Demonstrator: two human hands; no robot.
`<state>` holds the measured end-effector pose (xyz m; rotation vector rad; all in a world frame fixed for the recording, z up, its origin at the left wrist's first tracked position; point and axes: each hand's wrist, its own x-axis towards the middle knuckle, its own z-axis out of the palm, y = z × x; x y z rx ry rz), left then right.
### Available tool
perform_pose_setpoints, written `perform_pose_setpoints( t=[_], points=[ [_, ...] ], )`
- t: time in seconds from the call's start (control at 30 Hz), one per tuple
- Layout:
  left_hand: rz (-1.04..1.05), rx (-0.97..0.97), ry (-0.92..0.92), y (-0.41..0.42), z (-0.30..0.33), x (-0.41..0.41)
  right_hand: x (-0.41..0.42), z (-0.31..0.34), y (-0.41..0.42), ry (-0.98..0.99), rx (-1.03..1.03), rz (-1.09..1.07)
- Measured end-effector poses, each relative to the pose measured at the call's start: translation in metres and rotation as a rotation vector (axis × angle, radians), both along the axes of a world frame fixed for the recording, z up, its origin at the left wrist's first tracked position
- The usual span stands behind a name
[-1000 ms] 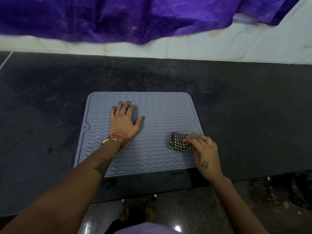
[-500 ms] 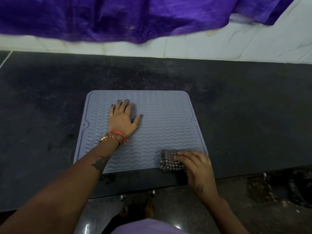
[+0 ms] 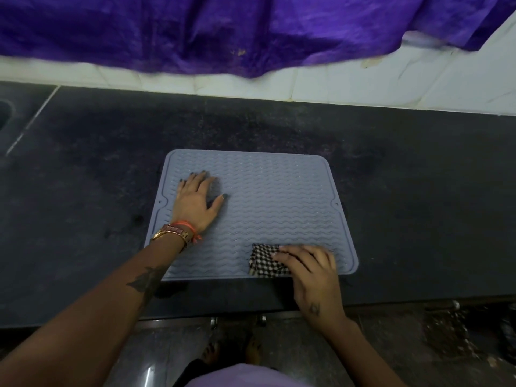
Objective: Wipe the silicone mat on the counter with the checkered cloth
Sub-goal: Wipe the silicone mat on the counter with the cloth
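A grey-blue silicone mat (image 3: 273, 199) with a wavy ribbed surface lies flat on the dark counter (image 3: 418, 191). My left hand (image 3: 196, 203) rests palm down on the mat's left part, fingers straight and spread. The folded black-and-white checkered cloth (image 3: 264, 261) sits on the mat near its front edge, right of centre. My right hand (image 3: 310, 270) grips the cloth from the right, fingers laid over it and pressing it onto the mat; the thumb is hidden.
A purple cloth (image 3: 223, 32) hangs over the white tiled wall (image 3: 363, 82) behind the counter. A sink edge (image 3: 4, 113) shows at far left. The counter's front edge (image 3: 251, 312) runs just below the mat, with floor and my feet (image 3: 231, 356) beneath.
My right hand has drawn the checkered cloth from the mat's right-middle down to its front edge, then leftward along it. My left hand has stayed in place on the mat.
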<state>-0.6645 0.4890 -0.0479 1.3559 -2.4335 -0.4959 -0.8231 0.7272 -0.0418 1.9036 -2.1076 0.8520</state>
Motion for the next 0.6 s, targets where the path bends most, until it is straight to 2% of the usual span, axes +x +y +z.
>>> perform_pose_setpoints(
  t=[0.23,0.43,0.6],
  points=[
    [0.039,-0.024,-0.008,-0.009,0.004,0.012,-0.003,0.002,-0.029,-0.022,0.064,0.011],
    [0.027,-0.038,-0.101,-0.012,-0.003,0.018,-0.013,0.008,-0.062,-0.012,0.136,-0.014],
    [0.037,-0.042,-0.098,-0.013,-0.003,0.019,-0.029,0.014,-0.085,-0.080,0.080,-0.034]
  ],
)
